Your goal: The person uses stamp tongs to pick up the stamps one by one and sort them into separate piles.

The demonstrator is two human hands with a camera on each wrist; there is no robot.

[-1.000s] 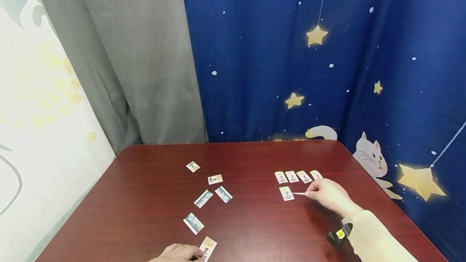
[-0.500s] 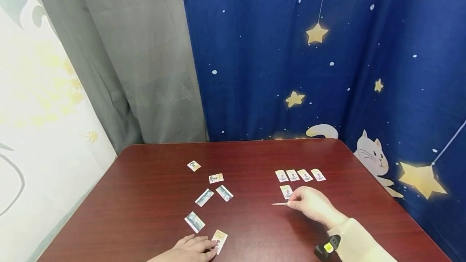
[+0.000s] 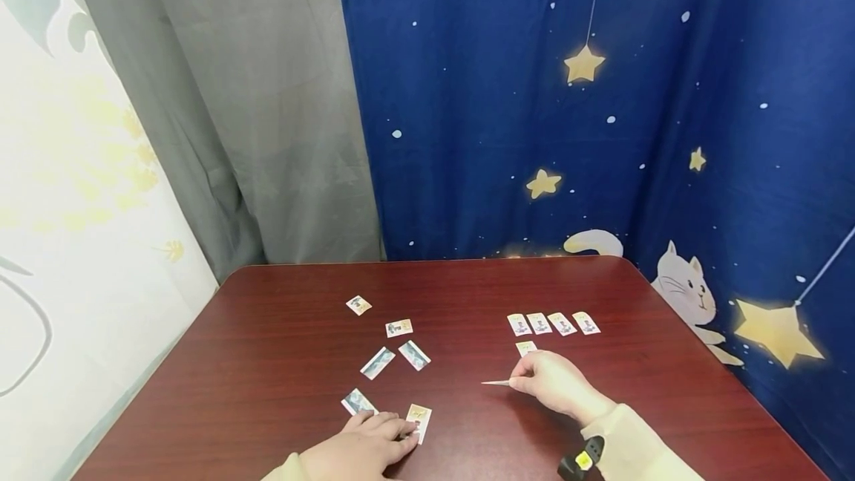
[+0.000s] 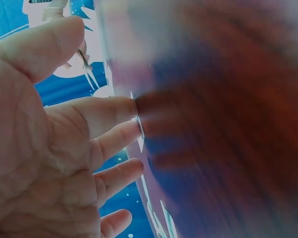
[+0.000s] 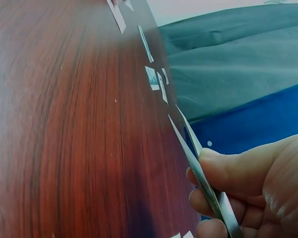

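My right hand [image 3: 554, 384] pinches a pair of metal tweezers [image 5: 201, 171] between thumb and fingers. Their two tips stand slightly apart with nothing between them, pointing left over the table in the head view. My left hand [image 3: 364, 447] lies low over the table, palm down, its fingers extended. Its fingertips touch a small white card with a yellow print [image 3: 419, 418]. A blue-grey card [image 3: 357, 401] is partly hidden behind that hand. Just beyond my right hand sits another small card [image 3: 526, 348], its lower part covered by the hand.
Several small cards form a row [image 3: 539, 323] at the back right of the dark red table [image 3: 280, 362]. Loose cards lie left of centre, among them a blue-grey card [image 3: 378, 363] and a yellow-printed card [image 3: 398, 328]. Curtains hang behind the table.
My right hand has moved left and nearer with the tweezers, away from the card row. My left hand has slid forward and right, and the yellow-printed card has moved with it.
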